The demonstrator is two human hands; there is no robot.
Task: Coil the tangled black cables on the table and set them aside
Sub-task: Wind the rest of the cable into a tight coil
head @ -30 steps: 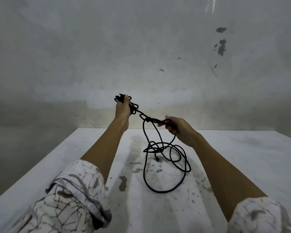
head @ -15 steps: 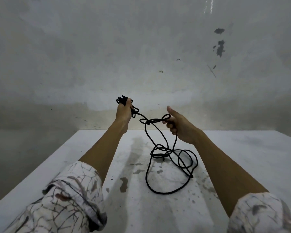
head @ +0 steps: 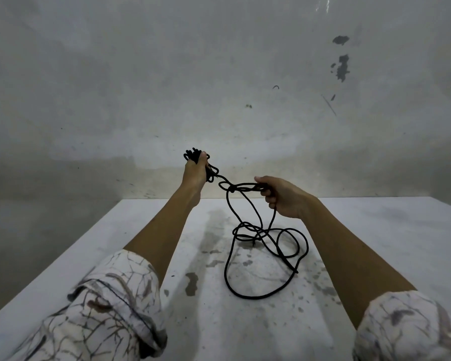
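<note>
Two hands share the cable (head: pixel 255 246): left hand (head: pixel 194 173) grips the coil (head: pixel 192 155), right hand (head: pixel 281 198) clutches a strand at its 4 o'clock; slack hangs toward 6.

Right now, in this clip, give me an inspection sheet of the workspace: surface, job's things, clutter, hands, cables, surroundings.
Surface: white table, stained and speckled with dark marks.
Job's things: one black cable, part bundled, part knotted in the air, the rest in loose loops on the table.
Clutter: nothing seen.
Hands: left hand raised, grips the coiled bundle; right hand holds a cable loop beside the knot.
Cables: the strand runs from the bundle through the knot down to the tangle; a free end lies on the table.
Surroundings: grey wall with chipped patches; patterned sleeves rolled up.
</note>
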